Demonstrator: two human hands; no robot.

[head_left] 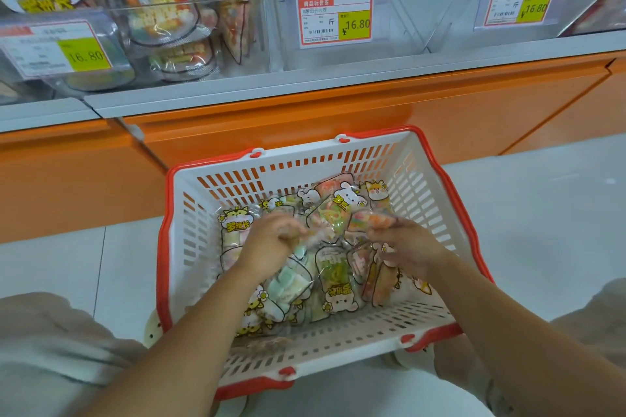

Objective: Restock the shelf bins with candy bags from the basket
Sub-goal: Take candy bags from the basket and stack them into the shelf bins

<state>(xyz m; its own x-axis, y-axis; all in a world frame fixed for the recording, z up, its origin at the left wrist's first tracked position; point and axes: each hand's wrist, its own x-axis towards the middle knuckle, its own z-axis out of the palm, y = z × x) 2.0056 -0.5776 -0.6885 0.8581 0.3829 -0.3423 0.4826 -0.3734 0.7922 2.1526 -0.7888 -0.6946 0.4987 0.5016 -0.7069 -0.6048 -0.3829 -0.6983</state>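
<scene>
The person crouches in front of the shelf, and the basket [305, 166] stands on the floor [542, 213] between the knees. Many bags [335, 284] of candy lie in it in a loose pile. Both hands are down inside the basket, close together over the pile.

The right hand [410, 244] has its fingers curled around the right end of the top bag [367, 222], the one with orange and pink sweets, so its grip is narrow and holding. The left hand [271, 235] also has curled fingers, and they are at some clear film beside that bag. This part is blurred, and I cannot tell whether it really pinches something.

The top bag lies with its long axis about left to right, between the two hands, a little to the far side of them.

The bins are far from the basket and above it. The left bin [261, 10] already holds bags. The middle bin [406, 27], behind its price tag [335, 20], looks empty, and it is almost straight ahead of the basket, a little to the right. So I think the bag must travel up and away from the person, and the right hand is the nearer one to that bin.
</scene>
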